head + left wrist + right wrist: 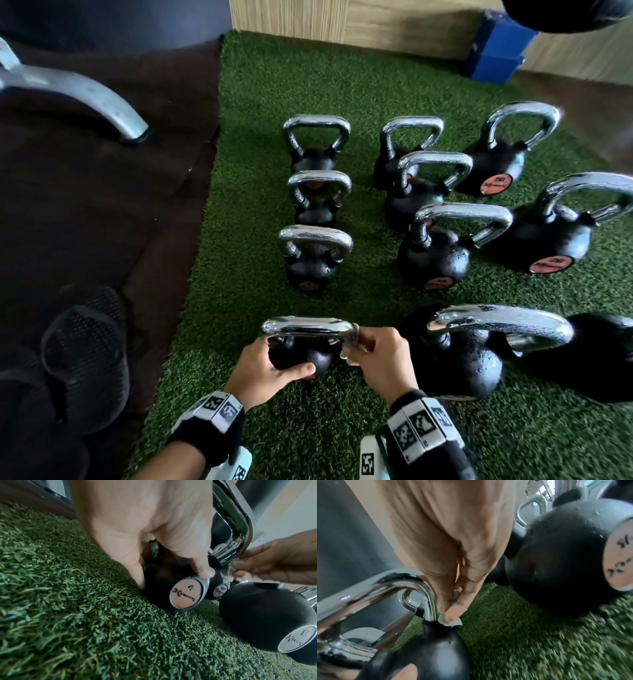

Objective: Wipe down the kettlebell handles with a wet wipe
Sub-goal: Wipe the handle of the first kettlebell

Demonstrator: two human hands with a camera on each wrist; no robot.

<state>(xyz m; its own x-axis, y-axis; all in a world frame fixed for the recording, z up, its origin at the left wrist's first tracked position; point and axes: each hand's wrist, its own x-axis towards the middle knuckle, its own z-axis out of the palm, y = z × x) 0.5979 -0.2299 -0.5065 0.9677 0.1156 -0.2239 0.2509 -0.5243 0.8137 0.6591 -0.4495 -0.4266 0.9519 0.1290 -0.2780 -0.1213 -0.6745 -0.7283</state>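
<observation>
Kettlebell (301, 356) half-hidden by hands, wipe (448, 622) barely visible

The kettlebell (301, 356) I work on has a matte black body, a mirror-bright chrome handle (308, 325) and a salmon-pink disc (186, 595) ringed in grey, with black lettering. The wet wipe (448, 620) is pale, translucent white. The turf (260, 219) is deep green, flecked lighter. To the left the floor mat (102, 192) is dark brown. My wrist bands (421, 428) are black with white panels bearing black-and-white square codes. A blue box (496, 51) stands far right.
</observation>
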